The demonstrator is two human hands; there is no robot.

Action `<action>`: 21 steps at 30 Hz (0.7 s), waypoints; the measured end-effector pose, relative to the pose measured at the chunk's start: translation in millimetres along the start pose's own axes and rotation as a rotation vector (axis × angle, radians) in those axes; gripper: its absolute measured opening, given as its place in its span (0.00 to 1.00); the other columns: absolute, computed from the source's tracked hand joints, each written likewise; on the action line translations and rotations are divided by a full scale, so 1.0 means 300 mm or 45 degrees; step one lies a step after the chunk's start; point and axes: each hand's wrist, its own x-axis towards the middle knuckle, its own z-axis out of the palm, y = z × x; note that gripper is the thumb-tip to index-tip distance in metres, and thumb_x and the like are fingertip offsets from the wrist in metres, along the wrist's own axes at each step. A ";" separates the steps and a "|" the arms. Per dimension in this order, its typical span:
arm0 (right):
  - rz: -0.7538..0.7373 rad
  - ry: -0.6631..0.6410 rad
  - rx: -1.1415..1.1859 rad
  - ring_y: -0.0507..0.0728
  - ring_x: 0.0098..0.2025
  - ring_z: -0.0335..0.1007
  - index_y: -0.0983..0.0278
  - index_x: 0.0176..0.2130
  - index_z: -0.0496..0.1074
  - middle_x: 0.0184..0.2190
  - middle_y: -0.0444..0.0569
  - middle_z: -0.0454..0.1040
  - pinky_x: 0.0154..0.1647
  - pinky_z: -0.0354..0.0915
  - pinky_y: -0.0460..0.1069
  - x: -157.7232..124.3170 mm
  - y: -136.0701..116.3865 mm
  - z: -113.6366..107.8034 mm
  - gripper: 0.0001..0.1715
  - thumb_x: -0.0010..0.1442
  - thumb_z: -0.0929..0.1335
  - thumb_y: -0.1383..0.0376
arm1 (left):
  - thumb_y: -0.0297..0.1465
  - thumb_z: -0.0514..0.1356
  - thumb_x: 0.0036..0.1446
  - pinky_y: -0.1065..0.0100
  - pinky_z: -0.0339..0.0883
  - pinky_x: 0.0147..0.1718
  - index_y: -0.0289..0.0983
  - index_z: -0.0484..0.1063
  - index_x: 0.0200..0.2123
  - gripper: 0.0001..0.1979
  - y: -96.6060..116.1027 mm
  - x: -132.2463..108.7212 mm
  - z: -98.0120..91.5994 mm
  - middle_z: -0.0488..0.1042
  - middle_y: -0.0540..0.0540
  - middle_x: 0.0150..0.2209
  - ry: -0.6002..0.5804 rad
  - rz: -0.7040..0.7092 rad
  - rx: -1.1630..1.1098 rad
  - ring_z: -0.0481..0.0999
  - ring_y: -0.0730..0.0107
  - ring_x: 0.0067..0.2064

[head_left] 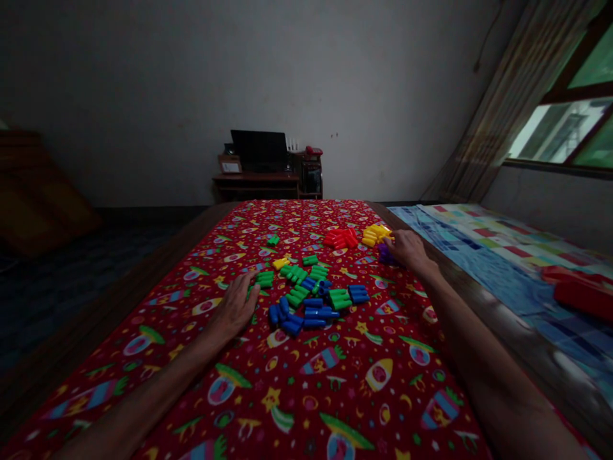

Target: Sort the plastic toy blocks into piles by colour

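Note:
My left hand (235,305) rests palm down on the red patterned cloth, thumb apart from the fingers. Its fingertips are beside green plastic building pieces (264,279), and a bit of green shows between thumb and fingers. My right hand (409,248) reaches to the far right, fingers curled down at purple pieces (385,254) and close to a yellow pile (375,235). Whatever its fingertips pinch is hidden. Between the hands lie mixed green pieces (293,273) and blue pieces (320,313), with one yellow piece (281,262) among them.
A red pile (341,238) lies left of the yellow one. A single green piece (273,240) sits farther back. The cloth (306,396) covers a long table. Behind it stands a desk with a monitor (258,150); a bed with a checkered cover (498,255) is at right.

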 end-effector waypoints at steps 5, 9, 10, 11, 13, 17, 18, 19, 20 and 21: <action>-0.625 -0.048 0.495 0.53 0.29 0.66 0.67 0.36 0.75 0.27 0.50 0.74 0.33 0.58 0.46 -0.071 -0.214 0.068 0.24 0.67 0.58 0.56 | 0.43 0.42 0.65 0.48 0.51 0.63 0.36 0.59 0.61 0.27 0.041 -0.017 -0.001 0.62 0.37 0.62 -0.150 0.014 0.054 0.57 0.56 0.65; -0.841 -0.219 0.907 0.51 0.26 0.60 0.66 0.31 0.71 0.24 0.45 0.68 0.30 0.56 0.46 -0.115 -0.291 0.153 0.31 0.67 0.54 0.49 | 0.46 0.37 0.66 0.55 0.57 0.62 0.36 0.52 0.65 0.31 0.104 -0.020 -0.017 0.59 0.38 0.65 -0.306 -0.035 -0.146 0.56 0.60 0.66; -0.810 -0.250 0.964 0.51 0.25 0.59 0.65 0.29 0.69 0.23 0.44 0.67 0.30 0.56 0.46 -0.116 -0.289 0.173 0.32 0.66 0.53 0.47 | 0.47 0.36 0.66 0.56 0.57 0.62 0.36 0.51 0.66 0.32 0.109 -0.007 -0.020 0.58 0.38 0.65 -0.297 -0.039 -0.204 0.56 0.61 0.66; -0.750 -0.268 1.016 0.52 0.25 0.60 0.65 0.28 0.69 0.23 0.44 0.67 0.30 0.57 0.47 -0.113 -0.282 0.191 0.34 0.65 0.52 0.45 | 0.47 0.36 0.66 0.57 0.56 0.62 0.37 0.50 0.66 0.32 0.105 0.015 -0.022 0.57 0.39 0.66 -0.268 -0.044 -0.252 0.55 0.61 0.67; -0.589 -0.257 1.142 0.54 0.28 0.64 0.65 0.29 0.70 0.24 0.46 0.69 0.32 0.61 0.48 -0.101 -0.262 0.225 0.36 0.63 0.52 0.42 | 0.47 0.36 0.66 0.55 0.52 0.64 0.35 0.48 0.66 0.32 0.070 0.088 -0.019 0.54 0.38 0.67 -0.174 -0.073 -0.304 0.52 0.61 0.68; -0.357 -0.272 1.345 0.58 0.36 0.72 0.66 0.33 0.74 0.30 0.51 0.75 0.39 0.67 0.51 -0.078 -0.242 0.285 0.41 0.60 0.53 0.38 | 0.47 0.40 0.64 0.50 0.42 0.66 0.32 0.52 0.64 0.32 -0.064 0.309 0.012 0.53 0.34 0.67 0.002 -0.184 -0.230 0.50 0.57 0.68; -0.333 -0.286 1.366 0.59 0.37 0.73 0.66 0.33 0.75 0.30 0.51 0.75 0.41 0.68 0.52 -0.075 -0.242 0.297 0.41 0.59 0.54 0.37 | 0.46 0.41 0.64 0.49 0.42 0.66 0.32 0.54 0.63 0.32 -0.094 0.362 0.025 0.55 0.33 0.66 0.008 -0.246 -0.213 0.49 0.56 0.68; -0.320 -0.298 1.381 0.60 0.38 0.73 0.67 0.33 0.76 0.30 0.52 0.76 0.42 0.68 0.53 -0.073 -0.242 0.306 0.42 0.59 0.54 0.36 | 0.45 0.41 0.64 0.49 0.41 0.65 0.32 0.55 0.63 0.31 -0.117 0.409 0.040 0.56 0.33 0.66 -0.037 -0.318 -0.186 0.48 0.56 0.69; -0.314 -0.300 1.393 0.61 0.39 0.74 0.67 0.34 0.76 0.31 0.53 0.76 0.42 0.69 0.54 -0.070 -0.242 0.313 0.43 0.58 0.54 0.36 | 0.44 0.41 0.64 0.48 0.41 0.65 0.32 0.56 0.62 0.30 -0.131 0.447 0.055 0.56 0.33 0.65 -0.113 -0.365 -0.155 0.48 0.55 0.69; -0.312 -0.300 1.400 0.62 0.40 0.74 0.67 0.34 0.77 0.31 0.53 0.77 0.43 0.69 0.55 -0.069 -0.242 0.319 0.43 0.58 0.54 0.36 | 0.43 0.42 0.63 0.49 0.43 0.65 0.32 0.58 0.61 0.30 -0.137 0.478 0.071 0.59 0.33 0.64 -0.163 -0.376 -0.146 0.49 0.55 0.68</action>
